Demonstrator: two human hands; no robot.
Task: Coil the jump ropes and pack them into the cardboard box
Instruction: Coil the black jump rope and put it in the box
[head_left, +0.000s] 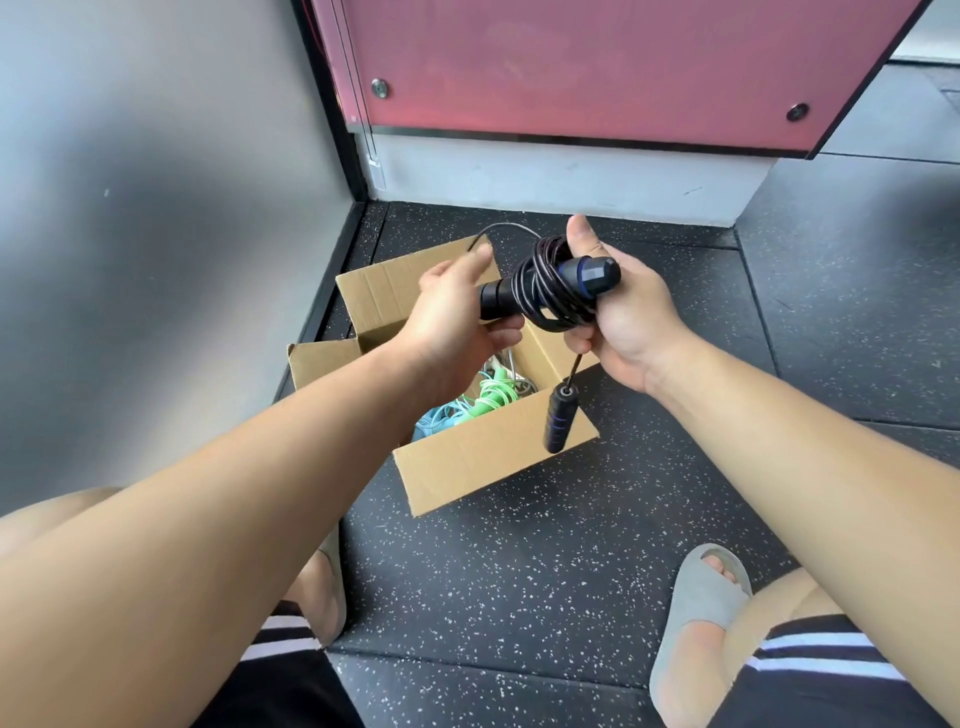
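I hold a black jump rope (545, 291) above the open cardboard box (483, 457). Its cord is wound in loops round one black-and-blue handle. My right hand (618, 322) grips that handle and the loops at the blue end. My left hand (452, 317) is at the handle's black end, pinching a loose arc of cord that rises over the box's back flap. The second handle (558, 421) dangles on a short length of cord below my right hand. Inside the box lie a green rope (491, 397) and a light-blue rope (436, 421).
The box stands on dark speckled rubber floor (519, 571) in a corner, with a grey wall (156, 208) on the left and a pink panel (597, 62) behind. My feet in grey slippers (696, 618) are close to the box, at the bottom of the view.
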